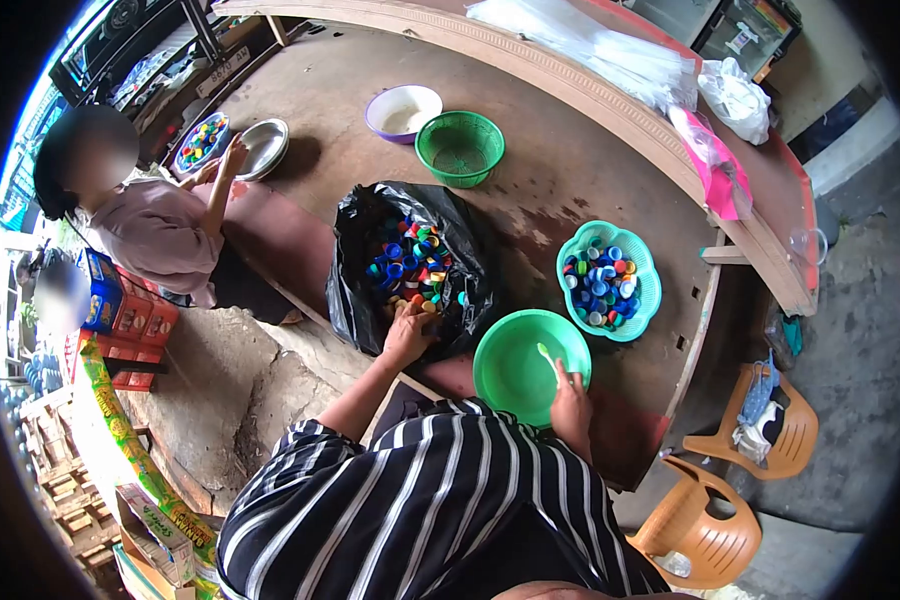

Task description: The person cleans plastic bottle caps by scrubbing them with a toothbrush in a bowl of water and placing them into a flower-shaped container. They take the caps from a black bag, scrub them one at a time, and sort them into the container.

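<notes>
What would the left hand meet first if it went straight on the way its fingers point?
Most likely the coloured caps heaped in the black plastic bag; the left hand sits at the heap's near edge, though depth is unclear here.

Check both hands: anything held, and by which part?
Right hand: toothbrush, held by its handle, head over the green basin. Left hand: at the bottle caps in the black plastic bag; can't tell if it grips one.
</notes>
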Demonstrator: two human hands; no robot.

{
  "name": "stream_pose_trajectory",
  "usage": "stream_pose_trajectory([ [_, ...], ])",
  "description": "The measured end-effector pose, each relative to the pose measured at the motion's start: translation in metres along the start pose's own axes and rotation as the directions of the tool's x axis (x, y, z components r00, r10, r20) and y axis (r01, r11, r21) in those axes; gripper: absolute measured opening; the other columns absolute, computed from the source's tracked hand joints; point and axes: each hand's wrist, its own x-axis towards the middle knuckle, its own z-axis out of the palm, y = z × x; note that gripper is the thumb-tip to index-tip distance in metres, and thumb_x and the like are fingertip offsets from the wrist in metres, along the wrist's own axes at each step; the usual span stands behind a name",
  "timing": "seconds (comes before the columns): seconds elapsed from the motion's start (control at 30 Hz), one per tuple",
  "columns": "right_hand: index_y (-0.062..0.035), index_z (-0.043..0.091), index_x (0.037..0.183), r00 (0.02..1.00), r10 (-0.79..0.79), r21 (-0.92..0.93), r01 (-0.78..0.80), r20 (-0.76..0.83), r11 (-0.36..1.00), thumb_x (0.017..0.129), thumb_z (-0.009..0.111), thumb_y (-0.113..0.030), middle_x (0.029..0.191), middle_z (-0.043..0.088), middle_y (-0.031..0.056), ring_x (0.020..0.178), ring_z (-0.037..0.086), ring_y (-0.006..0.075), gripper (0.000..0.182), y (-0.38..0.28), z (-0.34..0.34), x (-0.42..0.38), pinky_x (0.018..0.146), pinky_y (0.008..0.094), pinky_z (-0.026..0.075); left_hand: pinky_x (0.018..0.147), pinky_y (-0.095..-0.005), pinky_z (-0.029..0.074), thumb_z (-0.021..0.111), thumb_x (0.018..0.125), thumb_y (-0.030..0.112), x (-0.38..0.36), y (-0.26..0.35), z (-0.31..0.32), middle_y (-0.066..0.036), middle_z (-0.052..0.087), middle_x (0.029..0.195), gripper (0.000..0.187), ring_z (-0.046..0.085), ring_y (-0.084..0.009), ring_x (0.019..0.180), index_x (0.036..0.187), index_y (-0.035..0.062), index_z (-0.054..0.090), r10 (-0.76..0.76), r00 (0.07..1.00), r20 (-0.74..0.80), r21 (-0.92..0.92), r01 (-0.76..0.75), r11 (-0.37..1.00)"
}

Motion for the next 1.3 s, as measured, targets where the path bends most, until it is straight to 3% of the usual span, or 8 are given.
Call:
stream_pose_trajectory([
  [0.13,-0.0168,0.047,0.133,0.957,-0.145,0.071,0.132,0.251,0.989,0.084,0.046,-0.001,0.104,0.054,0.0119,0.093,0.058,0.0337,0.051,0.000,0.018,0.002,0.075,0.0440,0.048,0.089,-0.0391,0.043,0.077,0.059,0.011,0.003,0.005,-0.002,-0.013,0.056,0.106,0.042,0.052,-0.0327,0.101,0.101,0.0107,0.067,0.031,0.994,-0.102,-0.055,-0.036,0.998],
  [0.27,-0.0176,0.053,0.126,0.996,-0.078,0.021,0.077,0.032,0.997,0.087,0.049,-0.008,0.103,0.055,0.0136,0.090,0.058,0.0346,0.041,-0.003,0.039,0.004,0.076,0.0428,0.048,0.084,-0.0368,0.047,0.077,0.062,0.009,0.021,0.002,-0.015,-0.013,0.061,0.097,0.036,0.059,-0.0299,0.092,0.094,0.0049,0.062,-0.069,0.988,-0.135,-0.215,0.038,0.976],
  [0.37,-0.0151,0.058,0.119,0.997,-0.071,0.095,0.068,0.035,0.993,0.087,0.051,-0.012,0.099,0.056,0.0143,0.087,0.058,0.0353,0.033,0.010,0.045,-0.001,0.074,0.0424,0.048,0.077,-0.0262,0.050,0.074,0.075,0.007,0.027,0.033,-0.035,-0.009,0.065,0.092,0.034,0.062,-0.0142,0.087,0.103,0.0001,0.056,-0.216,0.955,0.203,-0.765,0.293,0.574],
  [0.63,-0.0067,0.057,0.096,0.972,0.035,0.492,0.086,-0.232,0.866,0.094,0.049,-0.023,0.088,0.063,0.0109,0.077,0.062,0.0314,0.019,-0.023,0.000,-0.020,0.063,0.0399,0.048,0.078,-0.0271,0.052,0.075,0.074,0.003,0.028,0.096,0.025,-0.008,0.063,0.096,0.038,0.062,-0.0137,0.088,0.106,-0.0032,0.055,0.148,0.900,0.411,-0.750,0.241,0.616],
  [0.83,-0.0099,0.059,0.078,0.951,0.204,0.099,-0.185,-0.230,0.978,0.096,0.043,-0.032,0.071,0.064,0.0105,0.067,0.062,0.0343,0.033,0.014,0.019,-0.020,0.060,0.0450,0.046,0.078,-0.0287,0.053,0.079,0.070,0.011,0.015,0.132,0.042,-0.013,0.065,0.096,0.043,0.064,-0.0169,0.088,0.104,-0.0039,0.056,0.313,0.836,0.451,-0.680,0.094,0.727],
  [0.93,-0.0098,0.061,0.075,0.958,0.098,0.293,-0.016,-0.268,0.956,0.095,0.042,-0.035,0.069,0.063,0.0119,0.066,0.062,0.0356,0.037,0.007,0.015,-0.026,0.060,0.0475,0.046,0.077,-0.0319,0.052,0.081,0.065,0.011,0.012,0.129,0.043,-0.015,0.066,0.093,0.045,0.065,-0.0215,0.088,0.101,-0.0024,0.058,0.323,0.864,0.386,-0.623,-0.015,0.782],
  [1.1,-0.0085,0.060,0.074,0.966,0.142,-0.019,-0.150,-0.218,0.988,0.095,0.045,-0.037,0.067,0.063,0.0110,0.065,0.061,0.0351,0.039,0.013,0.015,-0.018,0.059,0.0461,0.046,0.078,-0.0320,0.052,0.080,0.066,0.010,0.007,0.126,0.045,-0.014,0.066,0.093,0.041,0.065,-0.0219,0.087,0.099,-0.0017,0.057,0.389,0.851,0.354,-0.673,-0.057,0.738],
  [1.3,-0.0077,0.060,0.074,0.967,-0.009,0.156,0.050,-0.255,0.986,0.095,0.045,-0.037,0.066,0.063,0.0101,0.063,0.061,0.0334,0.039,0.006,0.010,-0.017,0.057,0.0442,0.045,0.079,-0.0309,0.051,0.081,0.066,0.013,0.009,0.126,0.055,-0.014,0.066,0.094,0.043,0.065,-0.0223,0.088,0.098,-0.0018,0.057,0.348,0.888,0.301,-0.725,-0.024,0.689],
])
